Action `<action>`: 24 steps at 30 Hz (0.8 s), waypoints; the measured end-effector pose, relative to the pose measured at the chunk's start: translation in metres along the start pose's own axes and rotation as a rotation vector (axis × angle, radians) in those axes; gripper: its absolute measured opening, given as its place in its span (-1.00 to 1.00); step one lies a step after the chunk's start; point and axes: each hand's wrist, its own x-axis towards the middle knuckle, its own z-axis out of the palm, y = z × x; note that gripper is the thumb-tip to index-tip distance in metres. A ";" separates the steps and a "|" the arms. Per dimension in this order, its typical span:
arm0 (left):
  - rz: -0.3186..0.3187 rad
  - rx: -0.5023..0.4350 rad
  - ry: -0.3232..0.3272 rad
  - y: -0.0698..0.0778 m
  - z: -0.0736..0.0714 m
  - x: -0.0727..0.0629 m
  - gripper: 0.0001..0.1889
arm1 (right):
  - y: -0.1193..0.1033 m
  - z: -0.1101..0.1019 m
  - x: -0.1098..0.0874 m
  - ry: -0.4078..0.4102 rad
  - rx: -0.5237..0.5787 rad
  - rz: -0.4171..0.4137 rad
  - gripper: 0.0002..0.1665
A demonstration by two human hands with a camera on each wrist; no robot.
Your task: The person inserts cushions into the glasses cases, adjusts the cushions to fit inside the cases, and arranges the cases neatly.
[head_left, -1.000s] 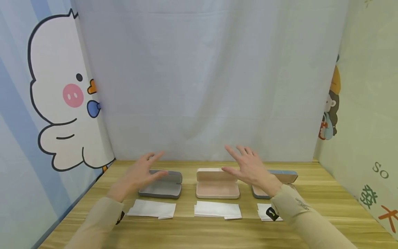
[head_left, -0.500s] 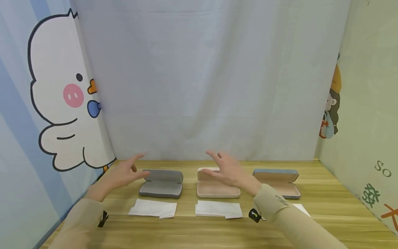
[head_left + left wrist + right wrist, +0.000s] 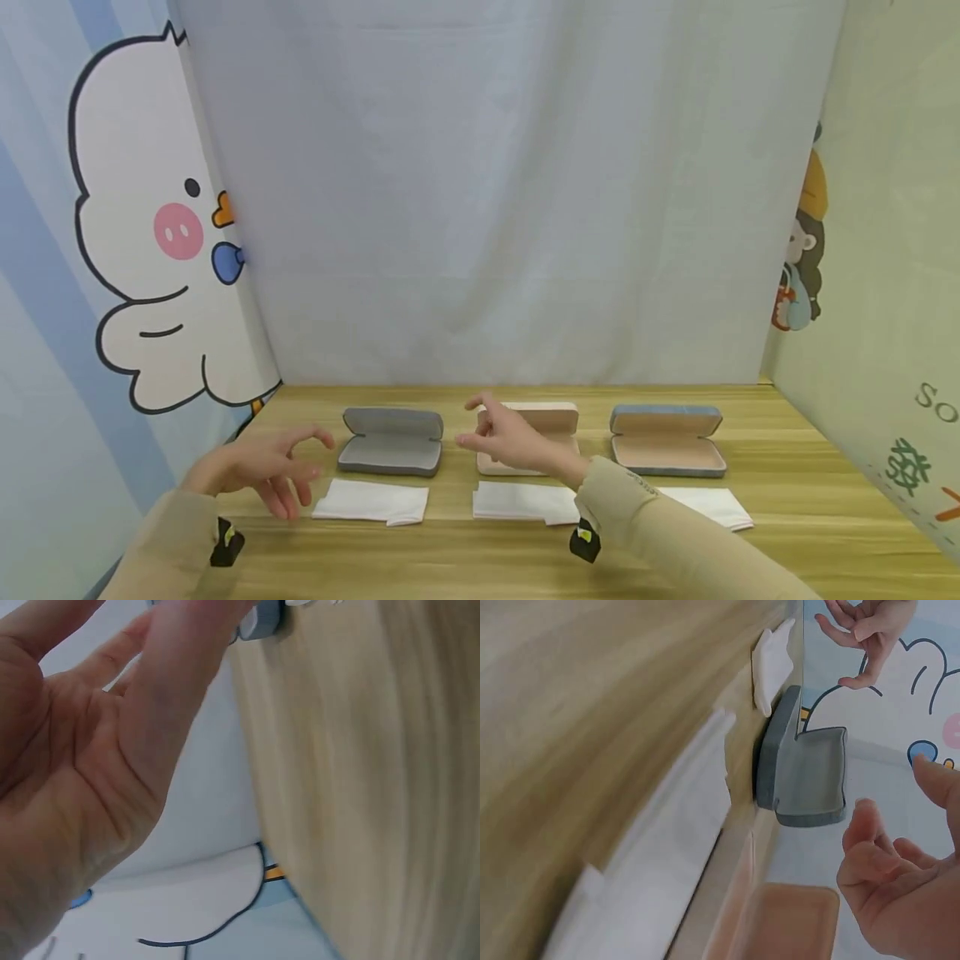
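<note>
Three eyeglass cases stand with lids raised in a row: a grey case (image 3: 397, 454), a cream case with pink lining (image 3: 551, 419), and a blue case (image 3: 667, 452). Before each lies a folded white cloth: the left cloth (image 3: 371, 502), the middle cloth (image 3: 517, 502) and the right cloth (image 3: 712, 507), partly behind the right sleeve. My left hand (image 3: 270, 469), fingers loosely bent and holding nothing, hovers left of the grey case. Also holding nothing, my right hand (image 3: 506, 433) is raised and overlaps the cream case in the head view, its fingers relaxed.
The cases and cloths rest on a wood-grain table (image 3: 420, 562). A pale grey curtain (image 3: 510, 200) closes off the back. Printed side walls stand left and right, the left wall (image 3: 135, 275) with a cartoon bird.
Both hands have moved left and lower. The right hand has come from near the blue case to the cream case; the left has left the grey case. Cases and cloths stay put.
</note>
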 end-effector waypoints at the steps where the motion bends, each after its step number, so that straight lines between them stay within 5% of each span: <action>1: 0.001 -0.028 -0.023 -0.004 0.000 0.000 -0.40 | 0.001 0.004 0.000 -0.014 0.063 0.010 -0.40; 7: 0.019 -0.186 -0.119 -0.027 0.000 0.002 -0.37 | 0.003 0.027 -0.003 -0.112 0.377 0.185 -0.48; 12: 0.022 -0.279 -0.175 -0.040 0.000 0.004 -0.37 | 0.006 0.045 -0.007 -0.146 0.525 0.288 -0.47; 24: -0.027 -0.357 -0.183 -0.068 0.006 0.017 -0.52 | 0.008 0.083 -0.006 -0.090 0.629 0.452 -0.58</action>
